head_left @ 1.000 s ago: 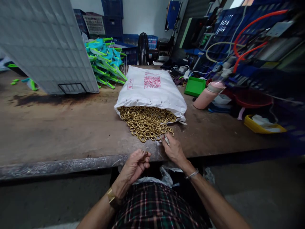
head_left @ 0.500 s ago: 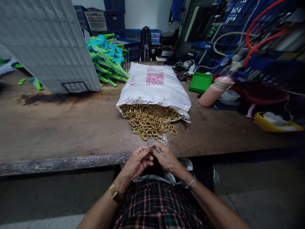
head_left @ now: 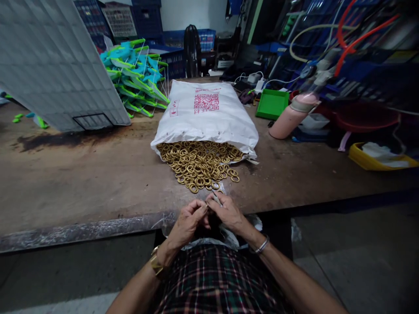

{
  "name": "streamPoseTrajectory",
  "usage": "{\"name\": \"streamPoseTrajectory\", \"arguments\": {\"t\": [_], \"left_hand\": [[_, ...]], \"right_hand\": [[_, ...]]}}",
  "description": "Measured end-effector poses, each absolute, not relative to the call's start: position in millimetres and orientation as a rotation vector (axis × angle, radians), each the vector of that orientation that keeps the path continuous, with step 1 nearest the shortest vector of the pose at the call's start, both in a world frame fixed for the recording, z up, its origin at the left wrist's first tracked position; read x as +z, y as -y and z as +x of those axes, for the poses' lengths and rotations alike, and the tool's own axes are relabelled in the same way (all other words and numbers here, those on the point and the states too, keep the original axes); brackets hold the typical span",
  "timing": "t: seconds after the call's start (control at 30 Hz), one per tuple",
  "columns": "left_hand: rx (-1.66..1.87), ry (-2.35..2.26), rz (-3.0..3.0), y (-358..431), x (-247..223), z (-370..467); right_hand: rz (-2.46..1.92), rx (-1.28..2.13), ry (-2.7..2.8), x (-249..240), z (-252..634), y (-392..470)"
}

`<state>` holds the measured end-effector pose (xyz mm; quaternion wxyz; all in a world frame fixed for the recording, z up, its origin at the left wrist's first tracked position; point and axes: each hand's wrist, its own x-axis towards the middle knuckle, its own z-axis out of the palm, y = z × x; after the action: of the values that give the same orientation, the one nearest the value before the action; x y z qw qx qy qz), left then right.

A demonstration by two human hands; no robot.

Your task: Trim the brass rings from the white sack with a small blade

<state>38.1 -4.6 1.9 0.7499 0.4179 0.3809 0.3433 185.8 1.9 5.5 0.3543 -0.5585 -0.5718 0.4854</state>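
Observation:
Many gold-coloured rings (head_left: pixel 196 168) spill from the open mouth of a white sack (head_left: pixel 209 115) printed in red. Just in front of the rings, at the table's near edge, my two hands meet. My left hand (head_left: pixel 190 220), below a gold watch (head_left: pixel 157 263), is closed in a pinch on something too small to make out. My right hand (head_left: pixel 229 213) is closed around a thin metal tool (head_left: pixel 216 197), whose pointed tip sticks out toward the rings. A silver bracelet (head_left: pixel 262 245) circles the right wrist.
A grey ribbed panel (head_left: pixel 62 65) leans at the left, beside green and blue plastic pieces (head_left: pixel 137 76). Right of the sack are a green tray (head_left: pixel 272 104), a pink bottle (head_left: pixel 293 117) and a yellow tray (head_left: pixel 366 163). A dark stain marks the wooden table (head_left: pixel 81 183).
The view has shifted slightly, so the table objects sit a little further left. The tool's tip now points more toward the rings. Both hands stay together and closed.

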Motion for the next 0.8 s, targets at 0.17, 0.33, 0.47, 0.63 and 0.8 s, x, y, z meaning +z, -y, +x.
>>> {"name": "streamPoseTrajectory", "arguments": {"t": [0.17, 0.33, 0.47, 0.63, 0.8], "left_hand": [[0.768, -0.822, 0.948, 6, 0, 41], [0.772, -0.820, 0.938, 6, -1, 41], [0.783, -0.849, 0.967, 6, -1, 41], [0.788, -0.852, 0.981, 6, -3, 40], [0.795, -0.852, 0.995, 9, -3, 38]], "right_hand": [[-1.477, 1.197, 1.512, 7, 187, -3], [-1.598, 0.913, 1.728, 6, 192, 6], [-1.575, 0.805, 2.006, 9, 194, 17], [-1.623, 0.753, 2.144, 7, 193, 21], [-1.668, 0.721, 2.248, 5, 192, 21]]}}
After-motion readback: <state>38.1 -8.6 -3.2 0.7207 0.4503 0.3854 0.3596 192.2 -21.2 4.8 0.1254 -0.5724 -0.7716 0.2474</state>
